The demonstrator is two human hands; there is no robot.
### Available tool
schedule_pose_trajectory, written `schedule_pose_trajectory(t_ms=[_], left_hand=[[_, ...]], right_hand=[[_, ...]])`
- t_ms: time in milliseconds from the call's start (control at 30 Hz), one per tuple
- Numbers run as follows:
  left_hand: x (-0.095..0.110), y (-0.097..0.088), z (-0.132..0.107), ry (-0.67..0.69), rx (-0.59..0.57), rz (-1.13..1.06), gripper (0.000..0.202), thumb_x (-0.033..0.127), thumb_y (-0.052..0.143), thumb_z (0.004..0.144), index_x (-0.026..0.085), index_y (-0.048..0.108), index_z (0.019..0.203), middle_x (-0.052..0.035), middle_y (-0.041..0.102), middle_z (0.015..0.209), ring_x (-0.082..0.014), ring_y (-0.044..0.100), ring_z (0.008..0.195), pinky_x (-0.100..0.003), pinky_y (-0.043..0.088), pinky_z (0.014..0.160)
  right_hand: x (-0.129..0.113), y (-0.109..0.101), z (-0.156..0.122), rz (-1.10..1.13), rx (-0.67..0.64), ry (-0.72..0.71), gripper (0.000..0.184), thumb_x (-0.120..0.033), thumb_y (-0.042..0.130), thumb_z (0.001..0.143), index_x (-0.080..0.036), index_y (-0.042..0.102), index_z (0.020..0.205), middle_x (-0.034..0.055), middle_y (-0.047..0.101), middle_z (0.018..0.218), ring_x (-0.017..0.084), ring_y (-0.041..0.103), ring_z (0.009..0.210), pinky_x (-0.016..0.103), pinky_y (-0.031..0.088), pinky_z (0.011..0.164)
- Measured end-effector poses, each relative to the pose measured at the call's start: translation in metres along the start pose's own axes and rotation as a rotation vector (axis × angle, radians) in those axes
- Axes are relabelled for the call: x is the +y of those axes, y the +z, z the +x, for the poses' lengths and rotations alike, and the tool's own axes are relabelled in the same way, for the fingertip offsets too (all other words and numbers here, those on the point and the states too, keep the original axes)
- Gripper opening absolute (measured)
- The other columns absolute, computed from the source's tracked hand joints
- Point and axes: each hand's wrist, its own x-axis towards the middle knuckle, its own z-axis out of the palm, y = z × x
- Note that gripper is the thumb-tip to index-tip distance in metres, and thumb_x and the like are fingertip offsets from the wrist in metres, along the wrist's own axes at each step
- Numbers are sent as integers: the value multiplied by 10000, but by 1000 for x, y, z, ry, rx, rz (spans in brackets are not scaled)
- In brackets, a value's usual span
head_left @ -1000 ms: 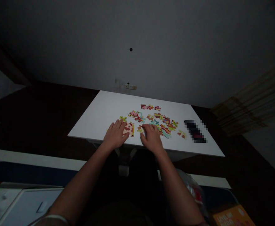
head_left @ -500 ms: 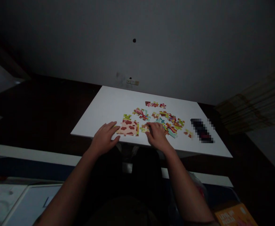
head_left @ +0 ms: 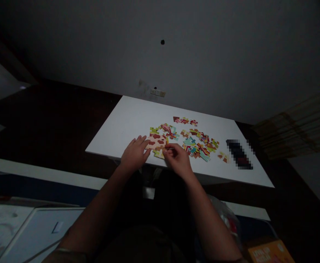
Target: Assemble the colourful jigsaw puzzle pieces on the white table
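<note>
Head camera looks down over the table (head_left: 124, 122).

The small yellow and brown puzzle piece (head_left: 158, 153) is now at the near side of the pink spotted puzzle part (head_left: 155, 141); before, it was to the right of it. The right hand (head_left: 178, 160) has come left, its fingertips by that piece. The left hand (head_left: 134, 155) is closer to the right hand than half a second ago. The spotted part lies farther from the near edge of the table (head_left: 113, 135).
</note>
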Motion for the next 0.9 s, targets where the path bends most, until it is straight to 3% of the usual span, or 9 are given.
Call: schedule_pose_trajectory(t_ms=[133, 267, 467, 900], left_hand=[[-6, 6, -3, -13, 55, -62, 513, 280, 336, 1089, 129, 527, 1540, -136, 545, 1600, -267, 467, 1521, -465, 348, 1293], [-11, 5, -10, 56, 69, -57, 480, 269, 398, 1067, 131, 571, 1493, -146, 566, 1575, -297, 485, 1502, -502, 365, 1279], [-7, 2, -10, 96, 89, -4, 419, 257, 447, 1047, 153, 640, 1404, -160, 592, 1533, -325, 505, 1475, -536, 397, 1250], [-8, 5, -10, 100, 110, -12, 426, 246, 475, 1032, 154, 639, 1414, -167, 591, 1530, -339, 515, 1465, -548, 404, 1247]], right_hand=[[-1, 11, 0, -90, -28, -30, 210, -343, 681, 925, -204, 724, 1077, 66, 754, 956, 193, 692, 746, 346, 596, 746], [-1, 8, 0, -167, -23, -27, 222, -314, 675, 915, -199, 736, 1095, 58, 761, 917, 200, 691, 739, 345, 572, 750], [1, 8, -1, -175, -35, -12, 226, -300, 663, 912, -213, 732, 1109, 31, 743, 844, 201, 676, 720, 330, 541, 712], [1, 11, -2, -123, -30, -3, 213, -314, 673, 916, -226, 695, 1109, 22, 731, 849, 199, 676, 741, 355, 569, 770]])
